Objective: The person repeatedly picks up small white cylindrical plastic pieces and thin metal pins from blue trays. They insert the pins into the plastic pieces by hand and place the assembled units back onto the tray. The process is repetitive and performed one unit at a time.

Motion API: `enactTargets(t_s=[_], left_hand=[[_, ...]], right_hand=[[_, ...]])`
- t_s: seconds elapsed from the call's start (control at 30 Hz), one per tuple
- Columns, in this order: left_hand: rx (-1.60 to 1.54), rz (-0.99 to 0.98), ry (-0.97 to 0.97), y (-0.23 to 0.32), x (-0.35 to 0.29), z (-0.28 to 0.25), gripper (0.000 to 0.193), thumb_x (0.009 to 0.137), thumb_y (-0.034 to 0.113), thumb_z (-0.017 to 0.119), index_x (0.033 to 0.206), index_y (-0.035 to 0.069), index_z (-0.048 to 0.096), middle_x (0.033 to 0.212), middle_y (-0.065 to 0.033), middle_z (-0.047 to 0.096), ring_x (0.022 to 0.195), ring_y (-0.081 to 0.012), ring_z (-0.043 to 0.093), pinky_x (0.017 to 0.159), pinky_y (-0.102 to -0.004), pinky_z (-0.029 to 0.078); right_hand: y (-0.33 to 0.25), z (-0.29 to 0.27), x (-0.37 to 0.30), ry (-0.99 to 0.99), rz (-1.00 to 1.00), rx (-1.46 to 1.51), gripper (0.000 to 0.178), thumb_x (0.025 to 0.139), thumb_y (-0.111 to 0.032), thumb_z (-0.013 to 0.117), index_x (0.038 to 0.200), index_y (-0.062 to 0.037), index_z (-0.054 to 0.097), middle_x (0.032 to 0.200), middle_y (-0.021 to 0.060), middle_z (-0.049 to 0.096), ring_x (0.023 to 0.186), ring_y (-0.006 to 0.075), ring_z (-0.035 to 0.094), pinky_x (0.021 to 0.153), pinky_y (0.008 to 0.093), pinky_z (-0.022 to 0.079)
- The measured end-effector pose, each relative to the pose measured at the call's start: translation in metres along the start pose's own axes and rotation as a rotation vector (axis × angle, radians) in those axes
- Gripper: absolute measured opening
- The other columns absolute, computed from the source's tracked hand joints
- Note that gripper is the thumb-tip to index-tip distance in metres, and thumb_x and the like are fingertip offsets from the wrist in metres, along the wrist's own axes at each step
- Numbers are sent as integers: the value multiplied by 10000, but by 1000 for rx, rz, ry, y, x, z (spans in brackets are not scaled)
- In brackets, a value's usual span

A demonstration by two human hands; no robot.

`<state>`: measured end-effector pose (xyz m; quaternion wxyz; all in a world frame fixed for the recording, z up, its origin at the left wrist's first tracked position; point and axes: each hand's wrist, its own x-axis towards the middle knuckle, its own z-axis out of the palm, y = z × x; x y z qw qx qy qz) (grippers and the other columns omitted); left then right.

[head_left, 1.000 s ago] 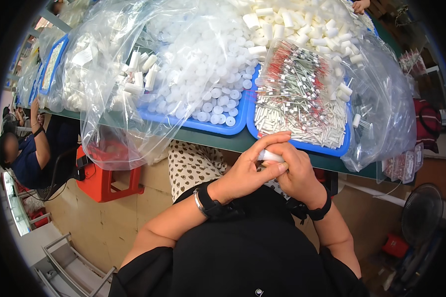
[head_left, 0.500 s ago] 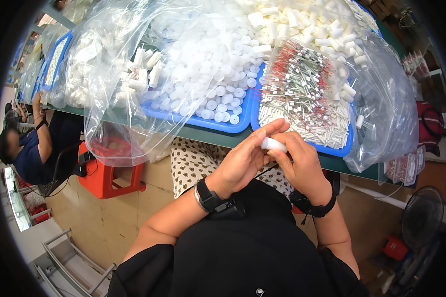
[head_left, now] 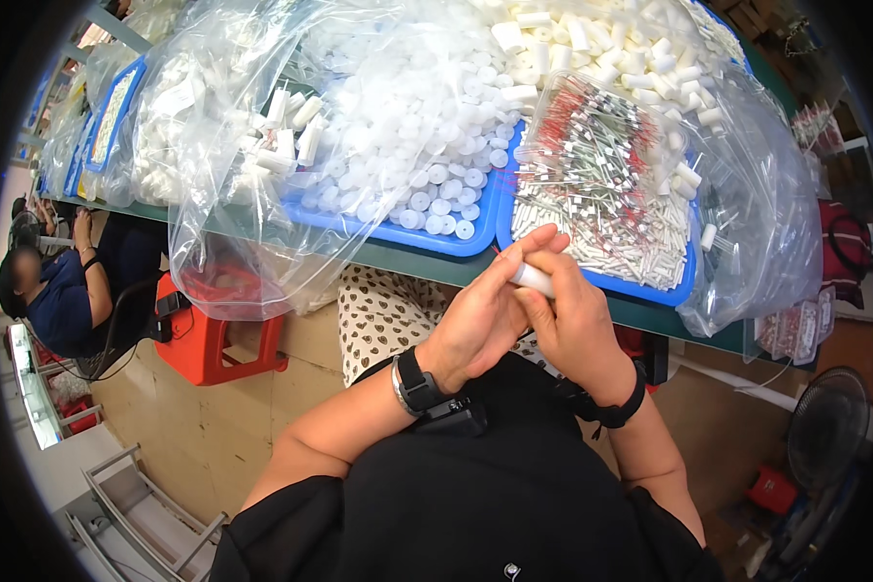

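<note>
Between my two hands, just off the table's near edge, is a short white cylinder (head_left: 533, 279), lying tilted. My left hand (head_left: 475, 320) holds its far end with thumb and fingers, palm partly turned up. Curled round the near end, my right hand (head_left: 580, 320) has its thumb along the side. A thin red wire (head_left: 496, 249) shows at my left fingertips; where it leads is hidden. Beyond my hands, a blue tray (head_left: 640, 294) holds small white tubes and a clear box (head_left: 538, 87) of red-wired parts.
Left of that tray, another blue tray (head_left: 436, 244) carries translucent discs under clear plastic bags (head_left: 233, 262). White cylinders (head_left: 650, 48) are heaped at the back. A red stool (head_left: 213, 335) and a seated co-worker (head_left: 58, 291) are at left; a fan (head_left: 826, 427) stands at right.
My right hand has turned and closed further round the cylinder, which now tilts more steeply. A red wire has come into sight at my left fingertips.
</note>
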<state>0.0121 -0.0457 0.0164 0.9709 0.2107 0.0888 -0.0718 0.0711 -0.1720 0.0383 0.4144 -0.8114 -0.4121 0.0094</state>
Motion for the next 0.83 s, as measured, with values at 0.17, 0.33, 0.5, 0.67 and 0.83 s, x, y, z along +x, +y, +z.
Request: enactTargets(t_s=[0.17,0.33,0.5,0.67,0.83], left_hand=[[67,-32,-14,0,-4,-2,522,1069,375,311,1504,88,292,1547,-109,327,1402,-280,361,1133,-450,342],[-69,7,-24,-9,-3,2,592,1049,488,263,1503,109,277,1560,-110,299,1403,-284,356,1140,-464,341],[-11,-2,6,1,1,-2,658,1022,556,253,1523,131,229,1573,-113,272,1401,-294,359,1136,-465,345],[133,28,-16,-2,-2,-4,717,1002,600,257,1541,134,178,1576,-115,267,1391,-283,370,1138,-462,336],[220,36,36,-1,-4,-6,750,984,630,270,1546,143,168,1578,-102,269,1389,-279,373,1157,-462,300]], right_hand=[[6,-5,-5,-23,-94,-39,239,868,-56,655,1080,9,565,881,155,624,743,334,641,619,403,506],[-4,1,1,-19,-113,-144,190,904,-43,621,1079,9,566,914,157,643,733,339,646,620,389,505],[4,9,1,-14,42,9,181,943,-82,601,1083,20,550,890,188,646,742,362,649,620,399,499],[4,16,-2,34,57,54,202,958,-129,605,1090,9,541,869,202,648,744,369,651,629,401,502],[4,22,-3,-20,233,247,216,1010,-206,544,1091,-5,539,911,156,683,760,297,678,638,388,511]])
